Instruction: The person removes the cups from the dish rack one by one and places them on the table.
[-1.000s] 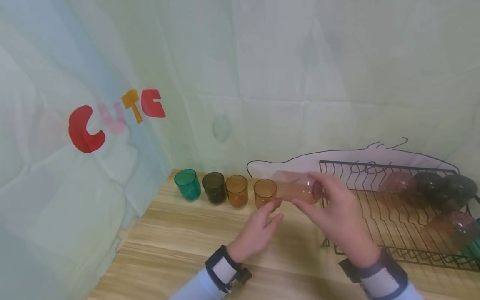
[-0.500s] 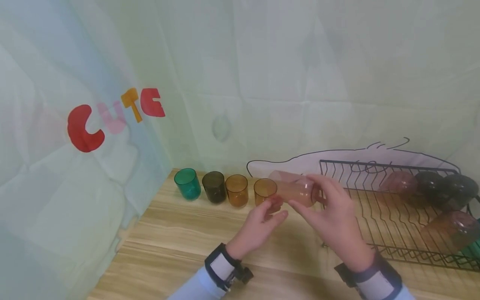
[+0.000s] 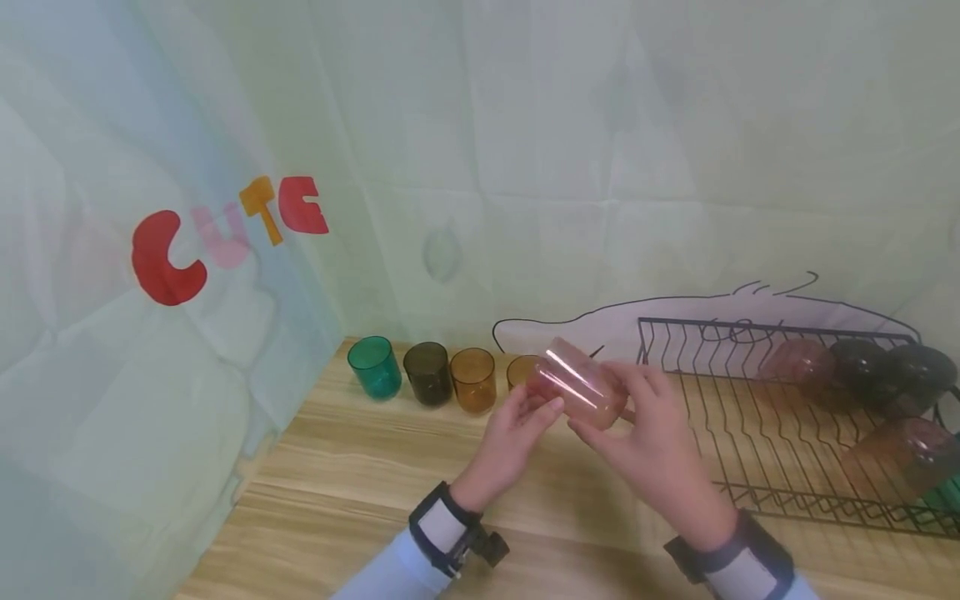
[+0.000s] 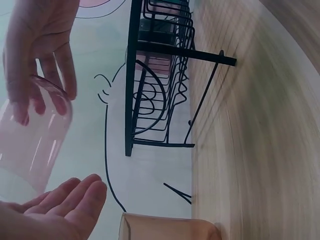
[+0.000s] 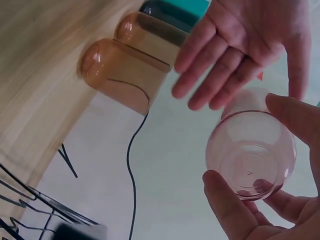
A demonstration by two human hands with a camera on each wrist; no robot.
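My right hand (image 3: 660, 454) grips a pink glass (image 3: 581, 387) around its base end, the fingers on one side and the thumb on the other. In the head view the glass is tilted, its mouth towards the upper left. My left hand (image 3: 502, 454) is at the glass's mouth end. The right wrist view shows that hand (image 5: 245, 50) with its fingers extended close to the pink glass (image 5: 250, 155); whether they touch it is unclear. Behind the hands stands an amber glass (image 3: 522, 368), partly hidden.
A green glass (image 3: 375, 371), a dark glass (image 3: 429, 377) and another amber glass (image 3: 474, 383) stand upright in a row at the left. The black wire rack (image 3: 750, 375) at the right holds several pink, dark and green glasses.
The pink glass has tilted, its base lower and its mouth raised. My right hand has moved slightly left and down with it, and my left hand has shifted slightly left.
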